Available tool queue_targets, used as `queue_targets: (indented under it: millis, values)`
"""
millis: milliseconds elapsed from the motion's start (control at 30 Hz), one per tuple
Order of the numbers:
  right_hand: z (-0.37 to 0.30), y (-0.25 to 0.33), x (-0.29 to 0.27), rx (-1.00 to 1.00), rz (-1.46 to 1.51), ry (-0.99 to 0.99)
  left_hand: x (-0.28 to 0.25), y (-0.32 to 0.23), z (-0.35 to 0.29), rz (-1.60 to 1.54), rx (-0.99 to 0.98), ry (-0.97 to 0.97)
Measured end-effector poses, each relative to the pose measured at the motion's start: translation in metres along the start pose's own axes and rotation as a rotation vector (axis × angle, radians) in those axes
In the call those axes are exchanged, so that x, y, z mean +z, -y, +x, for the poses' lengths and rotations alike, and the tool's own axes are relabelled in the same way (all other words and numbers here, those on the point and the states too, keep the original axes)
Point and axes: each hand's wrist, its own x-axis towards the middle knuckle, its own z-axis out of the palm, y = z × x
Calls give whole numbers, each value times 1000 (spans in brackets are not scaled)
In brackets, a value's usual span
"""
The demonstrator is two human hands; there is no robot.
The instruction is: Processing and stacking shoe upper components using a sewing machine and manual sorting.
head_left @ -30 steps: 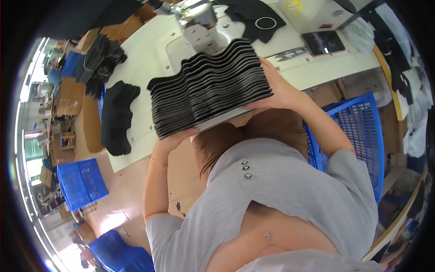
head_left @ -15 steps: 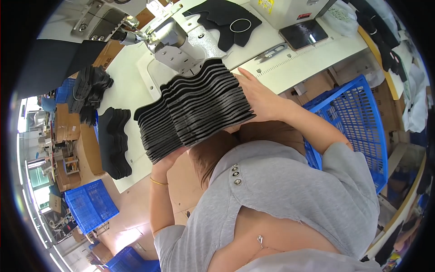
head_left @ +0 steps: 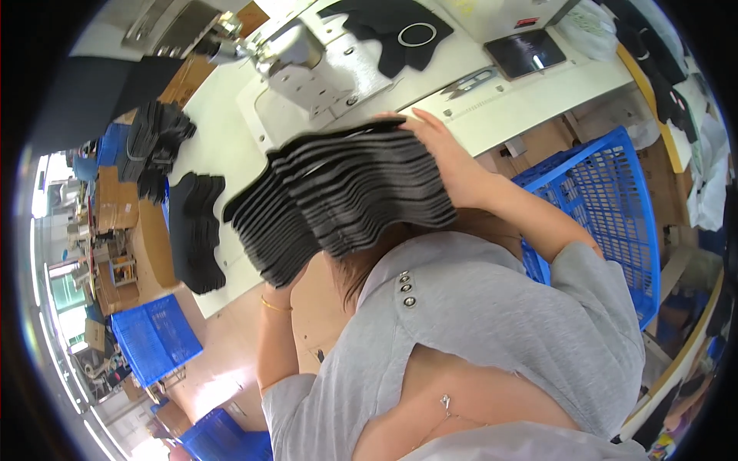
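Between my two hands is a thick stack of black cut fabric pieces (head_left: 361, 180) with wavy edges, held above my lap at the table's near edge. My right hand (head_left: 453, 165) grips the stack's right end, its thumb side along the top. At the lower left end, my left hand (head_left: 288, 286) holds from below; most of its fingers are hidden under the pieces. The layers are fanned and slightly blurred. Just beyond the stack stands the sewing machine (head_left: 307, 84), its head over the white table (head_left: 223, 107).
More black stacks lie at the table's left, one nearer (head_left: 197, 234) and one farther (head_left: 154, 138). Thread snips (head_left: 469, 83), a phone (head_left: 526, 54) and black pieces with a white ring (head_left: 417, 34) lie on the right. A blue crate (head_left: 607, 207) stands at right; another blue crate (head_left: 157, 338) is at left.
The stack's right end has shifted slightly right and down, and its layers have bent and spread more. Both hands keep hold of it. The view has tilted a little.
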Motion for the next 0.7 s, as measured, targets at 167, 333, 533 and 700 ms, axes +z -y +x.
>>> queue_targets:
  millis: [167, 333, 533, 700]
  values:
    - [-3, 6, -1, 272, 231, 56, -14, -31, 16, 219, 329, -116]
    - [26, 23, -12, 701, 411, 69, -22, -87, 48, -790, -397, -189]
    - [41, 16, -13, 870, 396, 191, -37, -98, 64, -866, -516, -97]
    - [30, 8, -17, 538, 358, 118, -36, -86, 50, -181, -45, -177]
